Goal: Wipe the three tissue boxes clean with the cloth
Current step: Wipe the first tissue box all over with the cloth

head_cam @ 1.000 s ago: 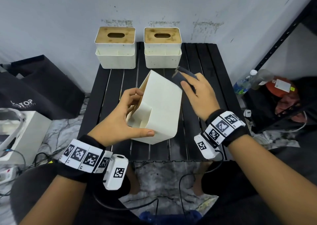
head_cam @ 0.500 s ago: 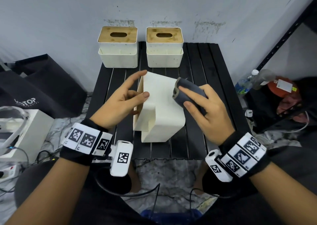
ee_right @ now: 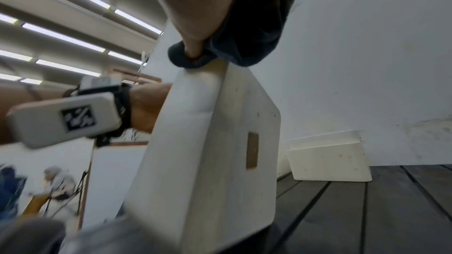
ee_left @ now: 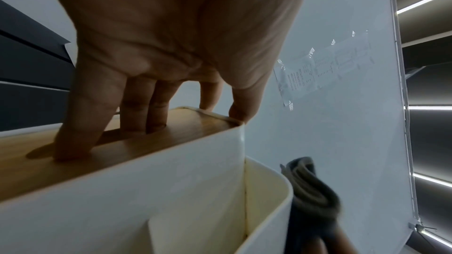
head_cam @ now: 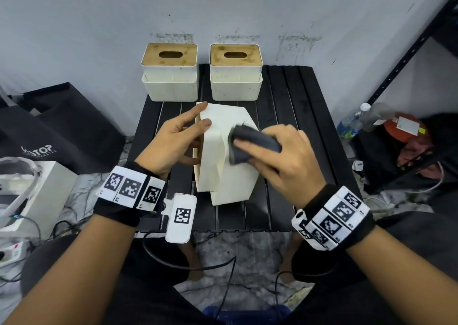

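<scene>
A cream tissue box (head_cam: 223, 171) lies on its side mid-table, its wooden lid (ee_left: 73, 154) facing left. My left hand (head_cam: 195, 126) holds it, thumb over the upper face and fingers on the lid, two fingertips (ee_left: 151, 123) tucked into the slot. With my right hand (head_cam: 272, 151) I grip a folded dark grey cloth (head_cam: 252, 143) and press it on the box's upper face near the side pocket (ee_left: 266, 200). The right wrist view shows the cloth (ee_right: 249, 32) on the box's (ee_right: 208, 152) top edge. Two more tissue boxes (head_cam: 171, 74) (head_cam: 235, 71) stand upright at the back.
The black slatted table (head_cam: 297, 126) stands against a grey wall. A black metal rack (head_cam: 409, 59) with bottles (head_cam: 352, 123) and a red item stands to the right. Black bags (head_cam: 62, 131), a white box (head_cam: 37, 190) and cables lie on the floor to the left.
The box has been turned so its lid faces left. My left hand shifted from its near side to the lid. The right hand brought the cloth from the far edge onto the upper face.
</scene>
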